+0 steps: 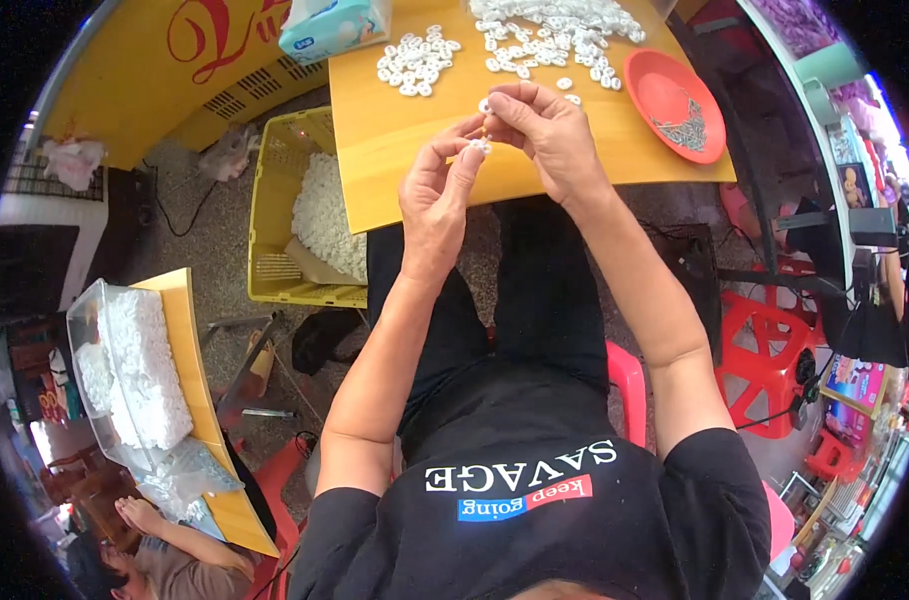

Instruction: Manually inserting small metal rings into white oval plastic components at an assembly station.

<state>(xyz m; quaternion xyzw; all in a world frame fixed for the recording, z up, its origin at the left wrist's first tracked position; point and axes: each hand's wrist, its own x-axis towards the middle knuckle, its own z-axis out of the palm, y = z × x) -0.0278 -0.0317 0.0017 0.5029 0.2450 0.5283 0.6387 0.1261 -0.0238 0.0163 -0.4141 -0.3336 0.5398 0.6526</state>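
Observation:
Over the near edge of the yellow-topped table [375, 165], my two hands meet close together. Between thumb and fingers, my left hand [440, 185] pinches a small white plastic piece [481, 146]. My right hand [550, 130] pinches another white piece [486, 104] just above it. A small orange-gold bit shows between the two pieces; its kind is too small to tell. Past my hands lies a loose pile of white oval pieces [415, 62], with a larger heap [555, 35] to its right. Right of my right hand, a red plate [655, 80] holds many small metal parts [687, 130].
A blue-green tissue pack [337, 28] lies at the table's far left. On the floor to the left, a yellow crate [268, 200] holds many white pieces. Another person's hand [140, 515] is at a side table with a clear bin [135, 370]. Red stools [765, 360] stand at right.

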